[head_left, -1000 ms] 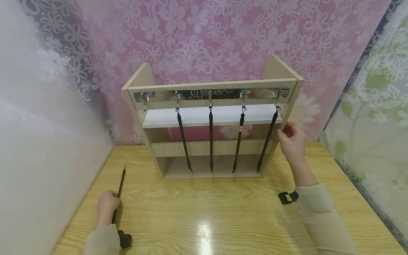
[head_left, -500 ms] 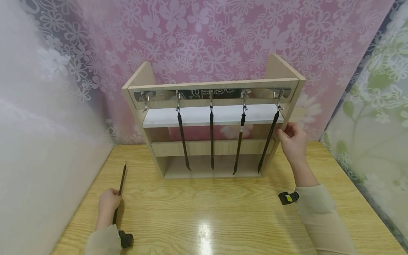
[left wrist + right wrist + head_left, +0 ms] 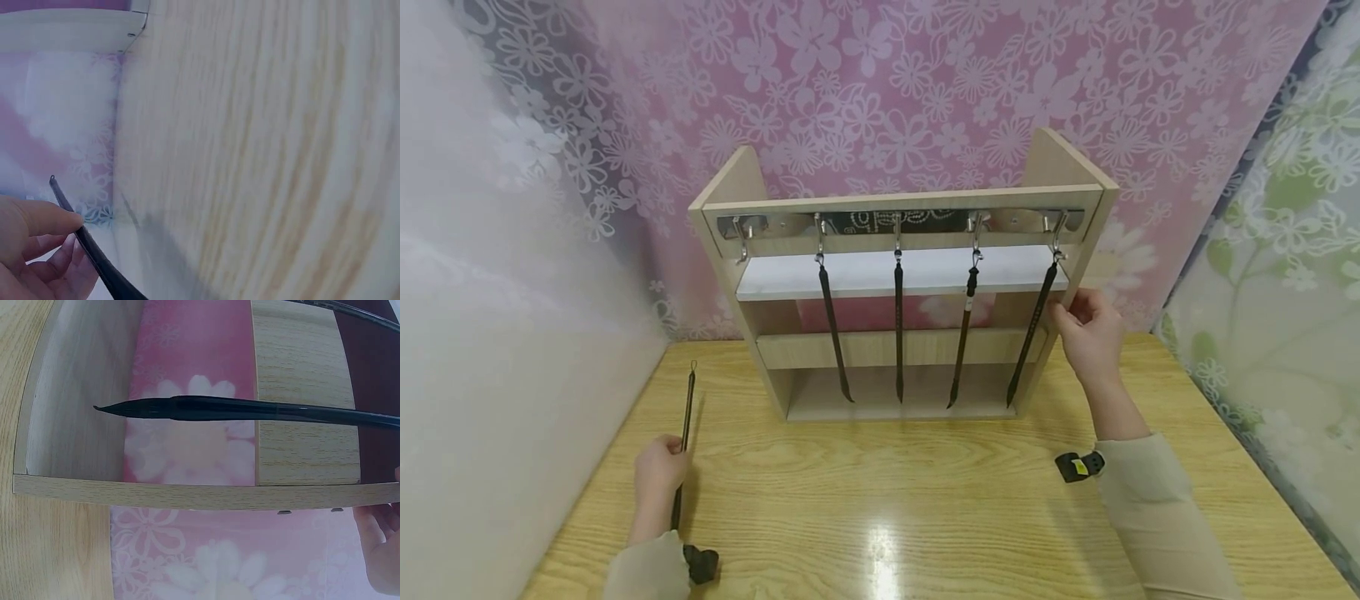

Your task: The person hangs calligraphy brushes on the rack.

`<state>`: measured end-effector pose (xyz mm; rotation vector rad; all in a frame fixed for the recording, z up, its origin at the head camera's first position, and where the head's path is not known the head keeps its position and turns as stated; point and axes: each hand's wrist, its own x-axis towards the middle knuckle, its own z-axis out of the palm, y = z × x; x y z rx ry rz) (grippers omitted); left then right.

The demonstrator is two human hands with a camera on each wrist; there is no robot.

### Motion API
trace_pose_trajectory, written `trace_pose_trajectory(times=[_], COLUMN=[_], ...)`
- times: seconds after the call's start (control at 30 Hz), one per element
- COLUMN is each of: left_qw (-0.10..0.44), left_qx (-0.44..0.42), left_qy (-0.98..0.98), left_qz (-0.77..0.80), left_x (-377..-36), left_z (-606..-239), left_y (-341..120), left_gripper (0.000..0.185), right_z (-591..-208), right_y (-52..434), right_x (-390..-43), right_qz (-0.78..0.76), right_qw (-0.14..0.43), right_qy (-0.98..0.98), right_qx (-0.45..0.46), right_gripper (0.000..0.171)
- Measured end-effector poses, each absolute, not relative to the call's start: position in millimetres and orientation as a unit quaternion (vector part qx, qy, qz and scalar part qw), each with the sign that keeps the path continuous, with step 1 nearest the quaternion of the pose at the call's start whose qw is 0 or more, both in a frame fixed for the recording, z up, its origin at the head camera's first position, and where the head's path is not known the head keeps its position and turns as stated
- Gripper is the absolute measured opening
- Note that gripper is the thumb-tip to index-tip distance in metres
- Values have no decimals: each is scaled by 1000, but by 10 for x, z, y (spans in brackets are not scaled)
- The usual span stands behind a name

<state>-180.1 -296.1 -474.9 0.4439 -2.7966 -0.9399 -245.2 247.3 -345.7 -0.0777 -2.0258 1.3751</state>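
My left hand [image 3: 658, 471] pinches a thin dark calligraphy brush [image 3: 688, 408] over the left side of the table, its loop end pointing toward the back. In the left wrist view, the thumb and index finger grip the dark brush shaft [image 3: 100, 259]. My right hand [image 3: 1092, 333] holds the right side panel of a wooden rack, thumb at the front edge. The rack [image 3: 910, 198] carries a metal hook strip [image 3: 1015, 220]. Several calligraphy brushes hang from it by their loops, tips down, among them the rightmost brush [image 3: 1032, 333], close to my right hand.
The leftmost hook [image 3: 742, 242] sits to the left of the hanging brushes. A white shelf [image 3: 865, 273] runs behind them. The wood-grain table [image 3: 790, 500] lies in front of the rack. Patterned cloth [image 3: 887, 100] stands behind, and a pale wall [image 3: 512, 292] borders the left side.
My left hand has moved slightly forward and right with its brush, whose loop end now reaches farther back. The hanging brushes sway slightly. My right hand keeps its hold on the rack.
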Motion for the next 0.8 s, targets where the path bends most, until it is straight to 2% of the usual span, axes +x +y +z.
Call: trace_pose_trajectory(times=[0.57,0.8], left_qw=[131,178], left_qx=[174,164], left_qy=[-898,-884], left_qz=[-382,-400], left_x=[-1839,-1861], left_z=[-4577,-4513], left_y=[-2723,-2627], left_gripper=[33,29], right_z=[-3458,-3453], right_y=[2481,2474], right_x=[-2456,-2451], right_qz=[525,529], right_qw=[333,330], right_qy=[-783,-781], right_qx=[-34,-32], right_gripper=[19,18])
